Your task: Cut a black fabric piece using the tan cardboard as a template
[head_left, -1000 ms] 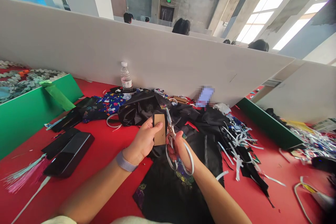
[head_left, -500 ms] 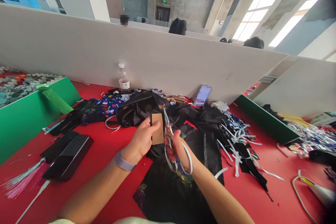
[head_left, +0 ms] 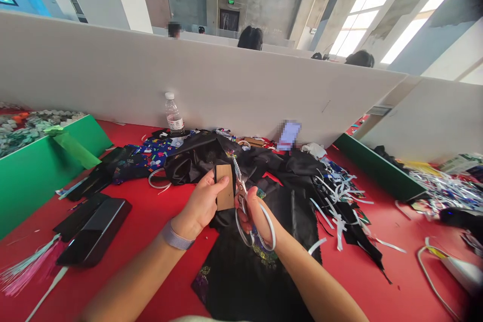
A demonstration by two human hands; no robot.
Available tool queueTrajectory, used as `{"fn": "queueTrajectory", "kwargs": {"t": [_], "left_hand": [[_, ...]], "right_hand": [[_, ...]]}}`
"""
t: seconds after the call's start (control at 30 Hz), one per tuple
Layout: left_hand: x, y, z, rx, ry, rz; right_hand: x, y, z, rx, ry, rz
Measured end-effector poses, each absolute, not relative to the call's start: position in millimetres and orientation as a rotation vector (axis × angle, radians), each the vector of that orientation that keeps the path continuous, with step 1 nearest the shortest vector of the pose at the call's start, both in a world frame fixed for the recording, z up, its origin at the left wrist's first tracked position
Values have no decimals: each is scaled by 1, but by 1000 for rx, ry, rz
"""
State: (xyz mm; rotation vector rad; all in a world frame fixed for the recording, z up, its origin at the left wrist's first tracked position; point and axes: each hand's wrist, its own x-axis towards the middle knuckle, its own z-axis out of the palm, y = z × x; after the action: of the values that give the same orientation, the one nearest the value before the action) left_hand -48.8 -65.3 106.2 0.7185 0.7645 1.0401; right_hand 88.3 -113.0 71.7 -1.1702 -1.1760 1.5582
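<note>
Two bare hands are together over the middle of a red desk [head_left: 177, 284]. The left hand [head_left: 206, 197] is grasping a brown cardboard piece [head_left: 225, 192], with the thumb pressed flat on its face and the other fingers hidden behind it. The right hand [head_left: 258, 214] is closed around a pair of scissors [head_left: 240, 187] – the thumb and fingers are at the white loop handles, and the blades point away from the person, just beside the right edge of the cardboard. Whether the blades touch anything, I cannot tell.

Below the hands, a large black cloth [head_left: 256, 287] with some glittering, coloured patches lies on the desk and reaches to the near edge of the view. Behind the hands is a heap of dark fabric [head_left: 192, 163], and to its left there is blue patterned fabric [head_left: 160, 148]. A clear bottle [head_left: 174, 119] with white cap stands upright at the back, near the pale partition [head_left: 226, 90].

On the left side lies a black glossy device [head_left: 96, 231] with a white cable [head_left: 47, 294]; pink and pale tassels [head_left: 41, 269] are just beside it. On the right – beside the black cloth – many white strips [head_left: 339, 231] are scattered among dark scraps.
</note>
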Motion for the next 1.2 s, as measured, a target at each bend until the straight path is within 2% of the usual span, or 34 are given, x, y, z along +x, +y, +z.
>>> {"fn": "queueTrajectory", "kwargs": {"t": [1.2], "left_hand": [[-48,-72,110,773,707,985]], "right_hand": [[94,-112,81,-1181,-1183,1508]]}}
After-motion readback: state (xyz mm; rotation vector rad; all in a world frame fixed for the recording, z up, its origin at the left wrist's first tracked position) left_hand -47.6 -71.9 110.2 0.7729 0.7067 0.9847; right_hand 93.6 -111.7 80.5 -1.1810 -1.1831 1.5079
